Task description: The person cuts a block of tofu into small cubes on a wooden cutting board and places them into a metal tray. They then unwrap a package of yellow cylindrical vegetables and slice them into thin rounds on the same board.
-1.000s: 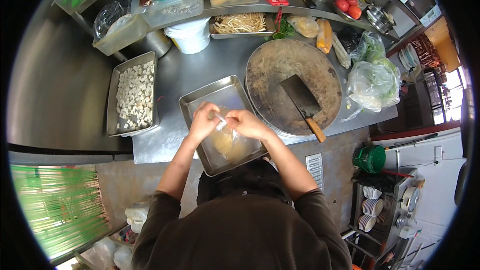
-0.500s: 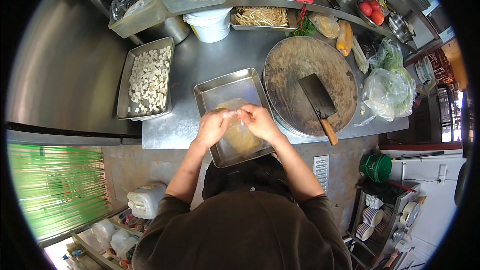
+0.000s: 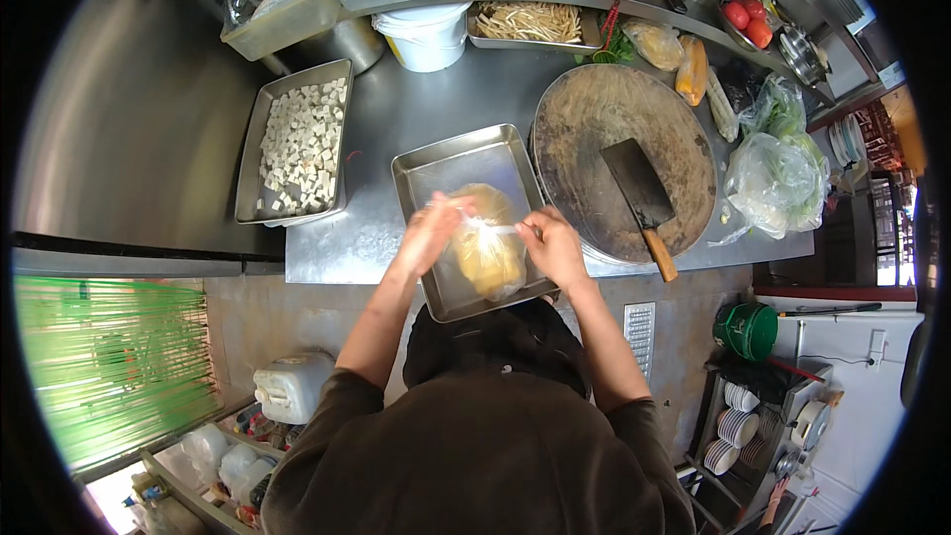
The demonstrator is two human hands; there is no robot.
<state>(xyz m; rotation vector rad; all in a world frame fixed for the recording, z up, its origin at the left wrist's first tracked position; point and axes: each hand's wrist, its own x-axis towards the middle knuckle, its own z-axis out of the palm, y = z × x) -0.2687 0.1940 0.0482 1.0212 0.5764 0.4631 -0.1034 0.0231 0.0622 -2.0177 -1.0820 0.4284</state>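
A clear plastic bag (image 3: pixel 492 263) with pale yellow food inside lies in a rectangular metal tray (image 3: pixel 436 309) at the counter's front edge. The bag's neck is gathered in the middle, with a twisted strip stretched out toward the right. My right hand (image 3: pixel 557 250) pinches the end of that strip over the tray's right side. On the other side, my left hand (image 3: pixel 428 236) is closed on the plastic near the gathered neck, its fingers slightly blurred. The exact kind of food is hard to make out through the plastic.
A round chopping block (image 3: pixel 584 119) with a cleaver (image 3: pixel 639 186) on it stands right of the tray. A tray of white cubes (image 3: pixel 302 144) is at left. Behind are a white bucket (image 3: pixel 424 40) and a tray of pale strips (image 3: pixel 530 23). Bagged greens (image 3: pixel 778 183) lie far right.
My hands, which were together over the bag's neck, have moved apart, the right one outward to the right. The gathered neck and stretched strip now show between them.
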